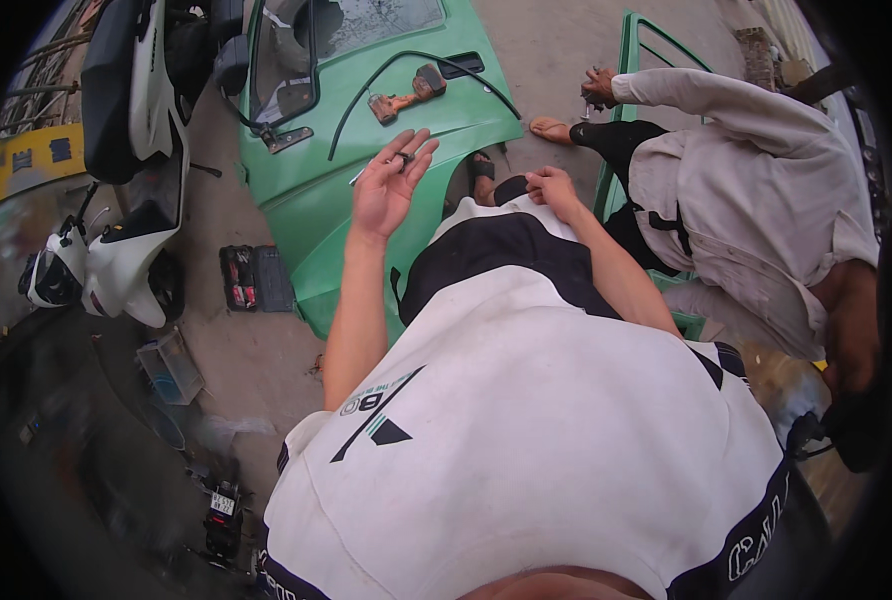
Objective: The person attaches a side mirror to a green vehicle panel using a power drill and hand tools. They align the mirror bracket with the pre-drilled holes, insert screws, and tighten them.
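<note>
My left hand (pixel 382 197) is raised palm up over the green vehicle door (pixel 426 165), fingers nearly straight. Across its fingers lies a slim silver-and-black piece (pixel 403 158), too small to name. Beside my lap, my right hand (pixel 556 192) has its fingers bent together in a pinch; whatever they hold, if anything, cannot be made out. On the door panel, beyond my left hand, rest an orange cordless power tool (pixel 406 95) and a curved black rubber strip (pixel 366 82). A black side mirror (pixel 231 65) is attached at the door's left.
At right, a co-worker in a light shirt (pixel 756 180) bends close, a small metal thing in one hand (pixel 598 85), beside another green door frame (pixel 628 50). An opened tool case (pixel 271 278) and a clear plastic bin (pixel 169 365) lie left. A white scooter (pixel 136 265) stands beyond.
</note>
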Available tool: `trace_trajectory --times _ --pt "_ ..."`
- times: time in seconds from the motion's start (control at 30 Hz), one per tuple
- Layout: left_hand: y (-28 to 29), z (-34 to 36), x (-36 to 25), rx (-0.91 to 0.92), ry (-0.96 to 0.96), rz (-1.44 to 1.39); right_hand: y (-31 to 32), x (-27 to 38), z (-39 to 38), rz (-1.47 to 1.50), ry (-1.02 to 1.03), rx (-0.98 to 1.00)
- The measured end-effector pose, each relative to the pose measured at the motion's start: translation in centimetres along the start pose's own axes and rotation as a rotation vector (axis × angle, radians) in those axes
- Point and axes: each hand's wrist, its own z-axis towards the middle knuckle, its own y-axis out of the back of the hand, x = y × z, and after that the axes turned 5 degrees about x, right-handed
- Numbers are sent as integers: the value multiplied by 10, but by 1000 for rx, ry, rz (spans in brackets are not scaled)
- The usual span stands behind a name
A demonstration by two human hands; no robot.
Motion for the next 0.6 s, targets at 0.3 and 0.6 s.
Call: trace_trajectory --times 0.3,0.6 --pt "59 2 18 -243 121 208 2 1 27 -44 26 -11" --pt "118 -20 49 -540 406 405 37 12 77 -273 112 -202"
